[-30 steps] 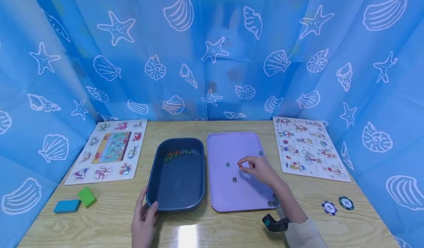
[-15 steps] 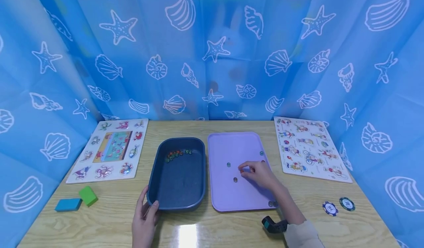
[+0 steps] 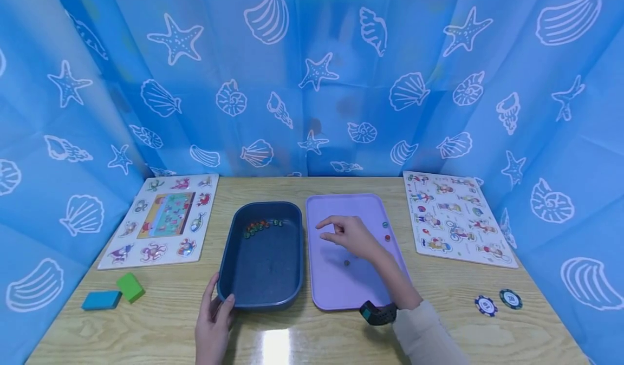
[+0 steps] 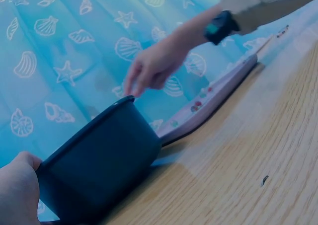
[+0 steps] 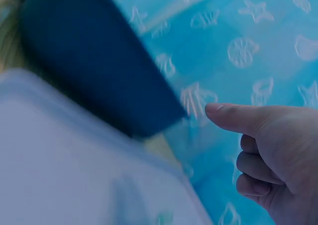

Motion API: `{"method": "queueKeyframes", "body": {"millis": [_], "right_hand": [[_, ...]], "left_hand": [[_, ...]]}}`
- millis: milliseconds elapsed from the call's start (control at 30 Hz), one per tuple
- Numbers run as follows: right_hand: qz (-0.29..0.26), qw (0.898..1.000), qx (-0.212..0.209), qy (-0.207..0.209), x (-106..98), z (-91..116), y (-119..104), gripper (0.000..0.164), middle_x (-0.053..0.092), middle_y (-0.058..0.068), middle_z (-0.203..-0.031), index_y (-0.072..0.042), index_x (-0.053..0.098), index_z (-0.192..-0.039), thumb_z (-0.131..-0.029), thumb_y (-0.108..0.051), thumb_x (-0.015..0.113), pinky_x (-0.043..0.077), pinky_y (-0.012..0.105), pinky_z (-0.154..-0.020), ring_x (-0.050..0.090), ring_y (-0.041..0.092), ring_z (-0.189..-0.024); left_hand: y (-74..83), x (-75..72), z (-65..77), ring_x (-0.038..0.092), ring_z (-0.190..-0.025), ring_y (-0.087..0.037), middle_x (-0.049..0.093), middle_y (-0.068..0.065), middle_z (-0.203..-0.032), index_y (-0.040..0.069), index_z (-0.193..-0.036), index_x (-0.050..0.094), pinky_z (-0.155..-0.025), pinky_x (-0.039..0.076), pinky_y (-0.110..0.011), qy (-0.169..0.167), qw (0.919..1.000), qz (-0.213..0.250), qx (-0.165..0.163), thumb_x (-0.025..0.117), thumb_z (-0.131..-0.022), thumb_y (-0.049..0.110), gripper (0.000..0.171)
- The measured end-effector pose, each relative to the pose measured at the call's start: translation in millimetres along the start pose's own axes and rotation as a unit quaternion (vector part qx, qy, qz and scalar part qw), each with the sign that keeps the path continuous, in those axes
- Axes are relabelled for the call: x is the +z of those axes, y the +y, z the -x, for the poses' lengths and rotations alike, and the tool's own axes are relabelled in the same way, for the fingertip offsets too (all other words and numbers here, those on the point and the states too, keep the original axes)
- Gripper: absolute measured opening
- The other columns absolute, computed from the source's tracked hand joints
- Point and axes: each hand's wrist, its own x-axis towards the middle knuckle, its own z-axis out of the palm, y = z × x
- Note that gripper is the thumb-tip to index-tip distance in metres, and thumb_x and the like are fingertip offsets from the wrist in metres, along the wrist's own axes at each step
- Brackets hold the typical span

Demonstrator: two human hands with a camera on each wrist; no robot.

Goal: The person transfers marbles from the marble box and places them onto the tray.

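Note:
My left hand (image 3: 213, 324) holds the near left corner of a dark blue plastic bin (image 3: 258, 304), thumb at the rim. Inside the bin, green and orange glass marbles (image 3: 255, 227) cluster near its far end. My right hand (image 3: 348, 238) hovers above the left part of a lilac tray (image 3: 336, 301); thumb and index finger are apart, with no marble visible between them. In the right wrist view the thumb (image 5: 238, 116) is extended and other fingers are curled. On the tray show a brownish marble (image 3: 346, 262), a green marble (image 3: 385, 225) and an orange marble (image 3: 387, 238).
Wooden puzzle boards stand at the left (image 3: 158, 221) and right (image 3: 458, 219). A blue block (image 3: 101, 300) and a green block (image 3: 130, 287) lie at front left. Two poker chips (image 3: 486, 305) lie at front right. A seashell-print curtain (image 3: 312, 72) surrounds the table.
My right hand has lifted and moved left from the tray's middle. An orange marble was at its fingertips earlier; now the fingertips are apart. My left hand stays on the bin.

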Motion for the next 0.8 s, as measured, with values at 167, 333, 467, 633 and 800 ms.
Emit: {"method": "queueKeyframes", "body": {"millis": [167, 333, 467, 633, 800], "right_hand": [[0.001, 0.998, -0.04, -0.039, 14, -36, -33, 0.019, 0.033, -0.003, -0.048, -0.019, 0.067, -0.101, -0.084, -0.025, 0.062, 0.027, 0.023, -0.042, 0.029, 0.011, -0.042], [0.024, 0.995, -0.061, -0.082, 29, -68, -60, 0.022, 0.036, -0.003, -0.051, -0.019, 0.066, -0.104, -0.085, -0.029, 0.061, 0.03, 0.022, -0.043, 0.033, 0.013, -0.045], [0.041, 0.992, -0.068, -0.1, 44, -89, -72, 0.02, 0.039, -0.002, -0.054, -0.022, 0.066, -0.103, -0.085, -0.029, 0.061, 0.031, 0.022, -0.045, 0.038, 0.014, -0.048], [0.06, 0.987, -0.063, -0.135, 65, -113, -72, 0.02, 0.039, -0.003, -0.052, -0.02, 0.067, -0.103, -0.084, -0.026, 0.062, 0.03, 0.021, -0.044, 0.037, 0.012, -0.047], [0.077, 0.98, -0.034, -0.182, 84, -126, -58, 0.018, 0.042, -0.003, -0.05, -0.018, 0.069, -0.1, -0.083, -0.021, 0.063, 0.03, 0.019, -0.044, 0.035, 0.009, -0.044]], "left_hand": [[-0.5, -1.2, -0.4, 0.046, -0.116, -0.034, 0.038, -0.027, -0.133, 0.042, -0.139, 0.022, -0.086, 0.049, -0.037, 0.004, 0.9999, -0.008, 0.008, 0.048, -0.092, 0.032, 0.054], [-0.4, -1.2, 1.0, 0.049, -0.11, -0.031, 0.041, -0.028, -0.13, 0.039, -0.139, 0.025, -0.07, 0.05, -0.021, 0.009, 0.9998, -0.011, 0.017, 0.049, -0.092, 0.028, 0.054], [-0.2, -1.4, 0.9, 0.049, -0.112, -0.032, 0.041, -0.029, -0.13, 0.038, -0.14, 0.024, -0.074, 0.051, -0.026, 0.006, 0.9998, -0.008, 0.019, 0.049, -0.092, 0.028, 0.054], [0.0, -1.6, -1.0, 0.052, -0.107, -0.03, 0.04, -0.027, -0.131, 0.038, -0.14, 0.023, -0.075, 0.052, -0.029, 0.007, 0.9998, -0.01, 0.015, 0.048, -0.093, 0.028, 0.055], [-1.2, -1.5, -1.7, 0.051, -0.069, -0.012, 0.046, -0.025, -0.126, 0.037, -0.14, 0.025, -0.053, 0.043, -0.02, 0.004, 0.9997, 0.002, 0.023, 0.05, -0.092, 0.023, 0.056]]}}
